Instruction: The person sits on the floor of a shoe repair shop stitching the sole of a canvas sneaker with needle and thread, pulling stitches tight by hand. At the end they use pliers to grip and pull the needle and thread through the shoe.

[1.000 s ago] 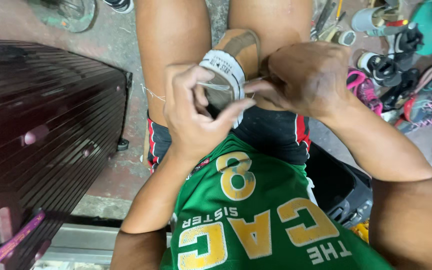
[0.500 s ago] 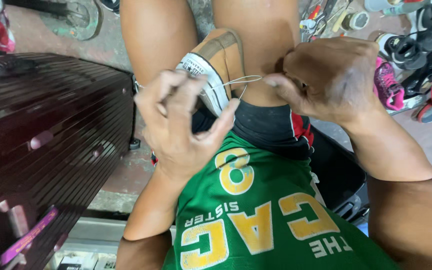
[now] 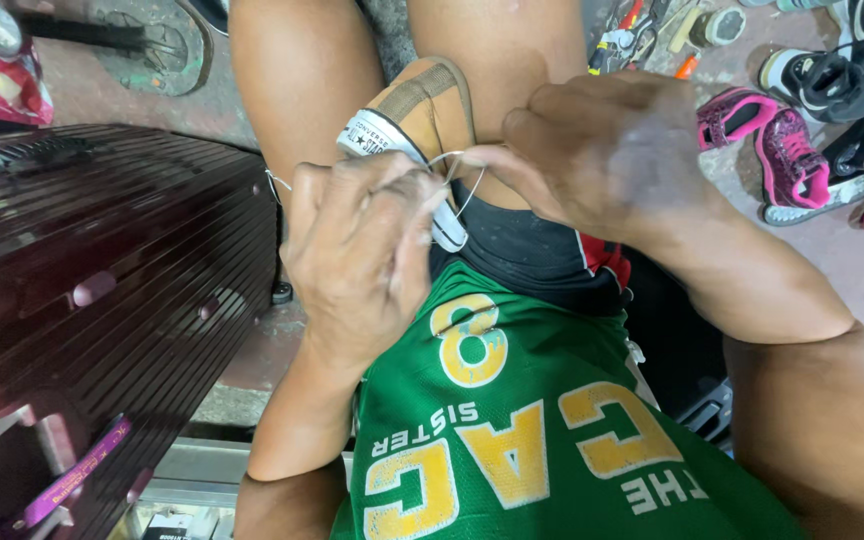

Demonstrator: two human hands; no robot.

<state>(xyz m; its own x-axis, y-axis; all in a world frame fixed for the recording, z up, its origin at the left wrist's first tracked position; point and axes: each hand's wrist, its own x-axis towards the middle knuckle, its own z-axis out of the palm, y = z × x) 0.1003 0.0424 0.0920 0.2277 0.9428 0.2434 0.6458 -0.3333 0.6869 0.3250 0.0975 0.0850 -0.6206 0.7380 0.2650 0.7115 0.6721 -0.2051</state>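
A shoe (image 3: 422, 115) with a tan sole and white rubber edge is wedged sole-up between my bare knees. My left hand (image 3: 357, 250) is closed over the shoe's near end, fingers curled around a thin white thread (image 3: 457, 160). My right hand (image 3: 597, 150) pinches the same thread at the shoe's edge, thumb and fingers pressed together. The thread loops between both hands beside the white rubber strip. Part of the shoe is hidden under my left fingers.
A dark ribbed suitcase (image 3: 102, 270) stands close on the left. Pink sneakers (image 3: 787, 150) and several other shoes (image 3: 842, 70) lie on the concrete floor at the right, with small tools (image 3: 642, 35) near the top. A metal stand base (image 3: 152, 45) sits upper left.
My left hand has slid down and turned over the shoe's near end, pulling the thread. The right hand stays pinched at the shoe's edge. The view has shifted slightly.
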